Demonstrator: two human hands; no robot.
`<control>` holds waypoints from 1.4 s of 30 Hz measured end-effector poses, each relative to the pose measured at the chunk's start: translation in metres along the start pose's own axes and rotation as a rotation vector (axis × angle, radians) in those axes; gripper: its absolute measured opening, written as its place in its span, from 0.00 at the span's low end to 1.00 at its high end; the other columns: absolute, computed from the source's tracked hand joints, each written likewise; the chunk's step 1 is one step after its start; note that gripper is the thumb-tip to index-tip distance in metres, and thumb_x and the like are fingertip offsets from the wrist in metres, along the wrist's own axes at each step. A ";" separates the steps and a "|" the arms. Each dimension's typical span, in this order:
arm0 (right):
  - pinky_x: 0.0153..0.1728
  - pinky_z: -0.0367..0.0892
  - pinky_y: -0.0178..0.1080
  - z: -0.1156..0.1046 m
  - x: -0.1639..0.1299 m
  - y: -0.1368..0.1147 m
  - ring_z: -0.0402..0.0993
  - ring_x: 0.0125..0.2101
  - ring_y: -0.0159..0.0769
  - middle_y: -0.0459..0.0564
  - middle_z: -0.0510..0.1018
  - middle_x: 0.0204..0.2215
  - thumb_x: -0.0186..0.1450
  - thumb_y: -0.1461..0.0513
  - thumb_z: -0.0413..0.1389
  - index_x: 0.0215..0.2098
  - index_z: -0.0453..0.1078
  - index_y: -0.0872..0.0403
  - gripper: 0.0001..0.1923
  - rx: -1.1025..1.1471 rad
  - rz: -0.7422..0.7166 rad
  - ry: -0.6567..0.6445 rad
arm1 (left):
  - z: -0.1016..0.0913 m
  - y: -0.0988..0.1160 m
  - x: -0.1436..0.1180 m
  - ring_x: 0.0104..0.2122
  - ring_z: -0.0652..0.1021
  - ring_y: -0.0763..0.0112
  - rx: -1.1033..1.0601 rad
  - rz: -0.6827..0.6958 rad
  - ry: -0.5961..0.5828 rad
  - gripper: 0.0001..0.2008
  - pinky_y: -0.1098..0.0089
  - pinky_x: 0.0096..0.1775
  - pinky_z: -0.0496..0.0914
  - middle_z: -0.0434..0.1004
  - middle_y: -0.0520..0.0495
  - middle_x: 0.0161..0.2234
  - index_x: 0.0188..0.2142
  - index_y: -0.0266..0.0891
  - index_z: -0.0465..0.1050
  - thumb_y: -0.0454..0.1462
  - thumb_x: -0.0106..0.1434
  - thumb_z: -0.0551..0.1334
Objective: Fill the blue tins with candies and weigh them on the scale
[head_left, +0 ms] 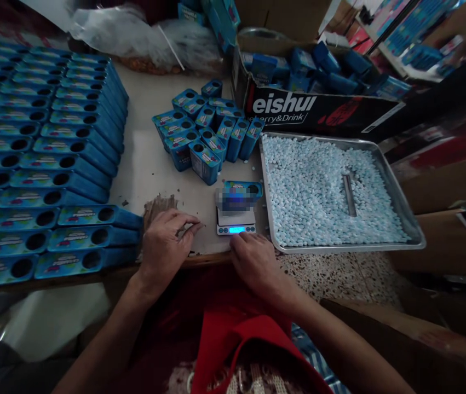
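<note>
Right hand [257, 262], fingers curled and empty, rests just below scale [236, 221] bearing blue box [243, 189].

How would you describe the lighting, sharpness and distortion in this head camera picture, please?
Head view: dim overall, brightest on the tray of pale pellets and the lit scale; edges bend from the wide lens, so the rows of blue boxes curve; the far right background is dark and soft; a blurred patch covers the scale top; both the left hand and right hand look sharp.

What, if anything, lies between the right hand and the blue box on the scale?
Nothing visible. The right hand rests at the scale's front edge; the blue box lies on top, just beyond, uncovered.
</note>
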State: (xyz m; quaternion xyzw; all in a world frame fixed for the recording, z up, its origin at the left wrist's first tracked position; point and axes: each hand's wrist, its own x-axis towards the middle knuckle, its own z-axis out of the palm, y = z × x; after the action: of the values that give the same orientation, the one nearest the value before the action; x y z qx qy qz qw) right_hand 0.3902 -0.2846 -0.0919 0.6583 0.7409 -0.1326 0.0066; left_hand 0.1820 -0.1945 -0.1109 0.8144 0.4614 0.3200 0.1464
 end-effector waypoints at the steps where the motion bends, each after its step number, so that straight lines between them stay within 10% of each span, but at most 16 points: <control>1: 0.37 0.61 0.41 0.003 0.001 -0.004 0.76 0.39 0.42 0.55 0.82 0.40 0.71 0.69 0.53 0.44 0.75 0.53 0.10 -0.008 0.027 0.002 | 0.000 -0.002 0.001 0.39 0.79 0.61 0.017 0.013 0.002 0.07 0.62 0.44 0.72 0.81 0.47 0.36 0.36 0.41 0.80 0.40 0.69 0.65; 8: 0.35 0.68 0.37 0.018 -0.008 0.011 0.77 0.34 0.37 0.51 0.82 0.37 0.64 0.69 0.57 0.41 0.78 0.52 0.11 0.366 0.131 0.218 | 0.002 -0.026 -0.008 0.40 0.79 0.60 0.007 0.015 -0.011 0.06 0.62 0.45 0.71 0.81 0.47 0.38 0.37 0.42 0.79 0.40 0.70 0.64; 17: 0.33 0.68 0.38 -0.082 0.025 0.048 0.70 0.28 0.32 0.42 0.78 0.29 0.59 0.69 0.60 0.38 0.81 0.50 0.12 0.618 0.080 0.693 | 0.005 -0.023 0.000 0.40 0.80 0.61 -0.064 0.057 0.023 0.06 0.62 0.46 0.73 0.81 0.48 0.37 0.37 0.43 0.79 0.40 0.69 0.65; 23: 0.38 0.69 0.39 -0.089 0.055 0.066 0.73 0.32 0.32 0.44 0.80 0.33 0.60 0.68 0.60 0.39 0.80 0.51 0.11 0.513 -0.109 0.581 | 0.005 -0.019 0.003 0.41 0.80 0.62 -0.043 0.090 0.036 0.06 0.62 0.47 0.73 0.82 0.48 0.37 0.37 0.43 0.79 0.40 0.70 0.64; 27: 0.36 0.69 0.40 -0.082 0.038 0.105 0.73 0.30 0.35 0.47 0.82 0.34 0.63 0.66 0.57 0.39 0.80 0.52 0.10 0.383 0.121 0.624 | 0.008 -0.021 0.003 0.41 0.80 0.62 -0.019 0.050 -0.006 0.07 0.62 0.48 0.73 0.82 0.48 0.38 0.38 0.43 0.79 0.42 0.70 0.64; 33: 0.44 0.68 0.44 -0.049 0.025 0.159 0.77 0.43 0.47 0.56 0.82 0.45 0.62 0.65 0.63 0.49 0.78 0.53 0.16 -0.045 0.124 0.146 | 0.011 -0.018 0.018 0.42 0.80 0.60 0.016 0.064 -0.006 0.08 0.60 0.49 0.72 0.82 0.47 0.38 0.38 0.44 0.81 0.43 0.70 0.64; 42: 0.27 0.63 0.37 -0.063 0.008 0.187 0.73 0.24 0.33 0.45 0.79 0.22 0.55 0.66 0.62 0.26 0.75 0.52 0.03 0.276 0.327 0.071 | 0.009 -0.016 0.015 0.44 0.80 0.60 0.043 0.035 -0.054 0.07 0.62 0.49 0.71 0.82 0.47 0.40 0.40 0.44 0.80 0.43 0.70 0.65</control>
State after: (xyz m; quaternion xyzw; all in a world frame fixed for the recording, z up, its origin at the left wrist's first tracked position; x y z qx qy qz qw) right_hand 0.5826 -0.2456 -0.0674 0.7687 0.5988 -0.2069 -0.0881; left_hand 0.1830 -0.1725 -0.1205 0.8335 0.4499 0.2906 0.1358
